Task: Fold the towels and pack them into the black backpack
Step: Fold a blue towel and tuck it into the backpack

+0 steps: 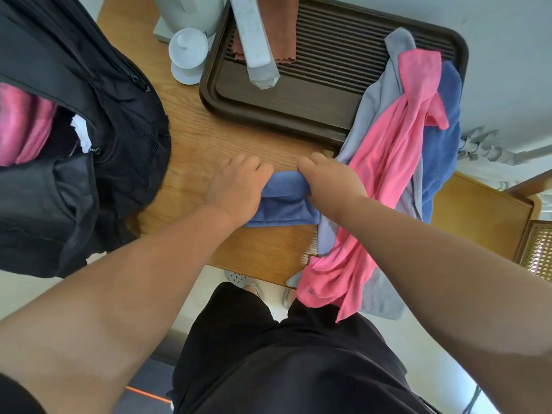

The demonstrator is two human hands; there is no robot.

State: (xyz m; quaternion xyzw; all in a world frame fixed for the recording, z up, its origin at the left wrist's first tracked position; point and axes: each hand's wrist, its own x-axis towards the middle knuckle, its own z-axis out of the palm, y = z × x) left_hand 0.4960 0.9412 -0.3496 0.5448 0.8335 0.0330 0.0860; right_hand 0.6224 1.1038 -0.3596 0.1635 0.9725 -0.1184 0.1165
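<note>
A small blue towel [283, 201], partly folded, lies on the wooden table [191, 135] in front of me. My left hand [236, 183] grips its left end and my right hand [331, 177] grips its right end, fingers curled into the cloth. To the right lies a loose heap: a pink towel [385, 174] on top of a grey towel [379, 97] and another blue towel [442, 138], hanging over the table's edge. The black backpack [89, 150] stands open at the left with a pink towel [21, 124] inside.
A dark brown slatted tray [316, 97] sits behind the towels, holding a white remote [254, 34] and a brown cloth [280, 22]. A white lidded cup [188, 55] and a white kettle [188, 13] stand at the back. A wooden chair [484, 213] is at the right.
</note>
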